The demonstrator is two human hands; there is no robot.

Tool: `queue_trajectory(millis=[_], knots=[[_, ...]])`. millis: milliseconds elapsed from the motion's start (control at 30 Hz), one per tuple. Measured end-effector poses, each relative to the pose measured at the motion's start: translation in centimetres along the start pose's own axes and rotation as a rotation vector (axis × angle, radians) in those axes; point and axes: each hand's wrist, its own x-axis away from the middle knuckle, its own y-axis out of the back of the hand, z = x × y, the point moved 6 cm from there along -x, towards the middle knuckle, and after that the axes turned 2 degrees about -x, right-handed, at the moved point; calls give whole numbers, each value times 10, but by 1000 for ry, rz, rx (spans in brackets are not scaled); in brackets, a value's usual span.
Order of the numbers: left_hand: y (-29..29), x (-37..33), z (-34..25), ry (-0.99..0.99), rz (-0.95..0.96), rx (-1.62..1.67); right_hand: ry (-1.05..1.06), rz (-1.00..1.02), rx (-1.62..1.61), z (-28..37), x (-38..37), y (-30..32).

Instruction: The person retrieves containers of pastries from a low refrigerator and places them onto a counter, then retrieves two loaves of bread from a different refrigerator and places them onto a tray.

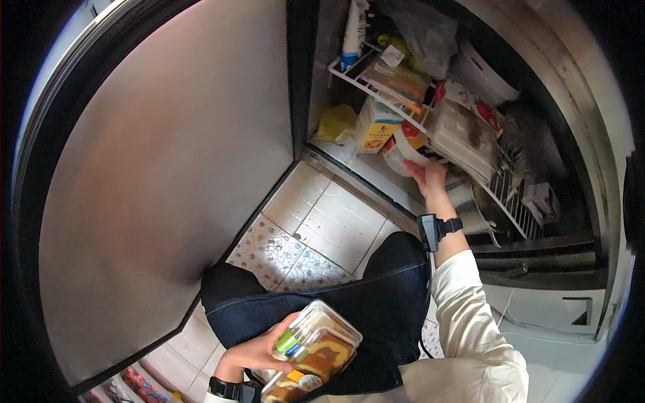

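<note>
My left hand (279, 346) is closed around a clear plastic cake box (324, 346), held tilted over my lap. Brown and yellow marbled cake shows through its lid, with green and orange labels on it. Inside the open fridge, my right hand (428, 176) grips the near side of a round white tub (405, 149) with a red and yellow label. The tub leans on its side under the wire shelf, and some of my fingertips are hidden against it. Beside it stands a white, blue and yellow carton (376, 125).
A white wire shelf (383, 97) above my right hand bears packets, bags and a pale lidded container (463, 134). A yellow bag (336, 123) lies at the lower left inside. The fridge door (168, 168) stands wide on my left, above a tiled floor (342, 218).
</note>
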Motion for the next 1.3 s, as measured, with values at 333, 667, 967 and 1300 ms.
queue_trajectory(millis=[333,667,967,1300], knots=[[-3,14,8,47,-63,41,347,331,147,39,-87,-34],[-21,32,1,44,-175,275,259,412,310,20,-99,-24],[-19,15,-10,45,-150,240,200,1482,819,-29,187,-59],[-1,-9,-9,299,-184,21,612,1905,788,-60,348,-72]])
